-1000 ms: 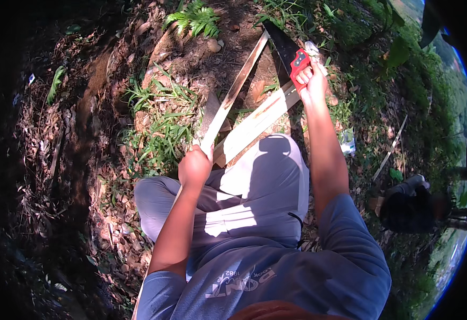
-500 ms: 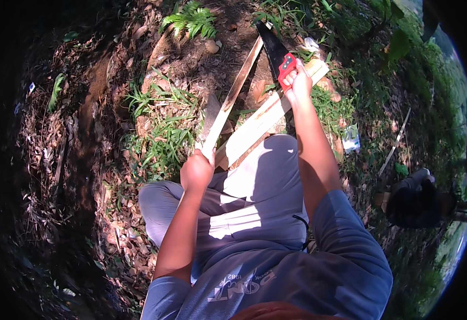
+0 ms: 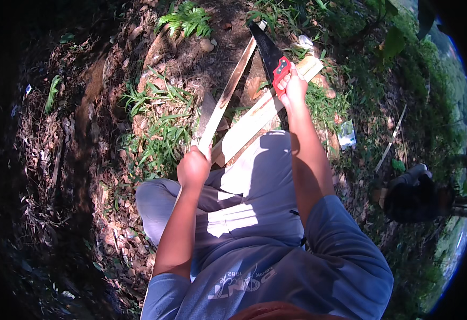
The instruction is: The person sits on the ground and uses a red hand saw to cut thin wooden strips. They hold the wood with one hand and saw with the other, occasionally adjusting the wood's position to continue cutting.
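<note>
My right hand (image 3: 296, 85) is wrapped around the red handle of a handsaw (image 3: 267, 47), whose black blade points away from me. The blade lies across the far end of a narrow wooden strip (image 3: 227, 100). Closed on the near part of that strip is my left hand (image 3: 193, 168), above my folded leg. A wider, pale plank (image 3: 254, 121) slants from near my left hand up to the right, passing beneath the saw handle and my right wrist. How deep the teeth sit in the strip cannot be made out.
Grass tufts (image 3: 164, 130), dry leaves and a fern (image 3: 185, 20) surround the wood. A crumpled plastic wrapper (image 3: 346, 136) lies right of my right forearm. A thin stick (image 3: 391, 138) and a dark bundle (image 3: 412, 198) are farther right. My bent legs (image 3: 254, 184) are close beneath the boards.
The saw has slid slightly toward me with my right hand. My left hand keeps its grip on the strip. The whole view has shifted a little.
</note>
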Demonstrator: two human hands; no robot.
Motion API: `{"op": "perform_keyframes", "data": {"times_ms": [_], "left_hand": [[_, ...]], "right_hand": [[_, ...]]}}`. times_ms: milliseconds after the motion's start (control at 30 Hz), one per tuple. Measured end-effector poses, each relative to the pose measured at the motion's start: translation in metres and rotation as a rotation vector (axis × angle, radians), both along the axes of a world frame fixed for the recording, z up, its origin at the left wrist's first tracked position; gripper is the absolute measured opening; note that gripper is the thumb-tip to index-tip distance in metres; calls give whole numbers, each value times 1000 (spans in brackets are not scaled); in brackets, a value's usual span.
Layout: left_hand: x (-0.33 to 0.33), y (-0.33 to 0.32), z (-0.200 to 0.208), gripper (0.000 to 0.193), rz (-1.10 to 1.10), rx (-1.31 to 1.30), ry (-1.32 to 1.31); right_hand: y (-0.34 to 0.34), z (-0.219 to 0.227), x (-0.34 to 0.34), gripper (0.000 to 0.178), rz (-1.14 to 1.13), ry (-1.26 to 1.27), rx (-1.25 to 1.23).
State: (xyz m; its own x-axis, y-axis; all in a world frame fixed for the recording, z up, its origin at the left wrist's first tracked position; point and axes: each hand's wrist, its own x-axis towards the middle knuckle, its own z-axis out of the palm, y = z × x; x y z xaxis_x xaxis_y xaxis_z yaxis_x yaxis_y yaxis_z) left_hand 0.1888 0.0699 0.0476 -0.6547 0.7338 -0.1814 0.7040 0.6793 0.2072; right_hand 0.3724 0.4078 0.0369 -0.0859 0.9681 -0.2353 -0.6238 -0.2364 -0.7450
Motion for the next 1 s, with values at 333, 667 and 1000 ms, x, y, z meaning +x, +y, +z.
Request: {"op": "perform_keyframes", "data": {"times_ms": [333,667,1000], "left_hand": [[0,1,4,59,3,2,-1],[1,0,5,61,5,25,-3],[-3,-3,-2,62,9,62,-8]], "right_hand": [[-33,27,0,42,-14,-169,102],[-61,31,23,39,-18,-302,127],[-139,46,68,40,39,-415,133]]}}
